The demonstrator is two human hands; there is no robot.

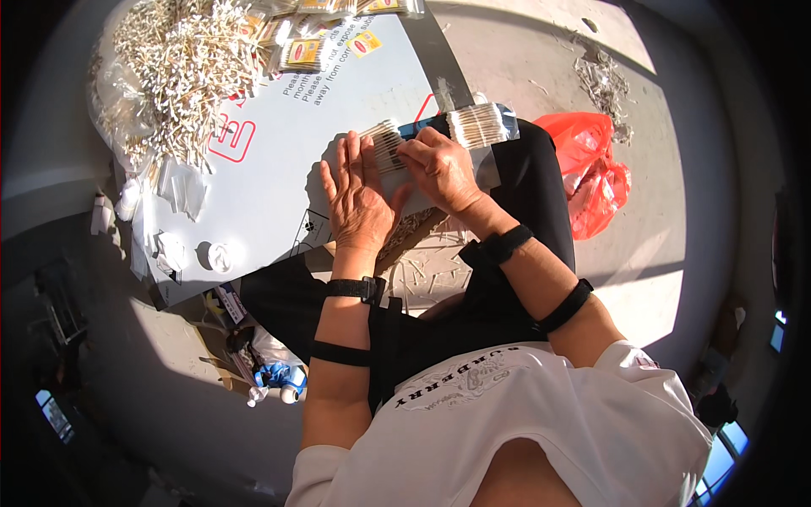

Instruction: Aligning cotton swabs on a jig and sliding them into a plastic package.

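A flat row of cotton swabs (384, 145) lies near the edge of the grey-white board (279, 182). My left hand (359, 207) rests flat by its left end, fingers stretched out and touching or close to the swabs. At the row's right end, my right hand (441, 171) has its fingers curled together in a pinch. What the pinch holds is hidden by the fingers. Just beyond that hand, a second neat row of white-tipped swabs (477, 125) lies on a blue strip (414, 128) over my dark-trousered leg.
A large heap of loose swabs (182, 76) covers the board's far left. Filled packets (304, 52) lie at the far edge. Clear empty bags (182, 188) and a white crumpled piece (220, 258) are nearer. A red plastic bag (587, 173) sits on the floor at right.
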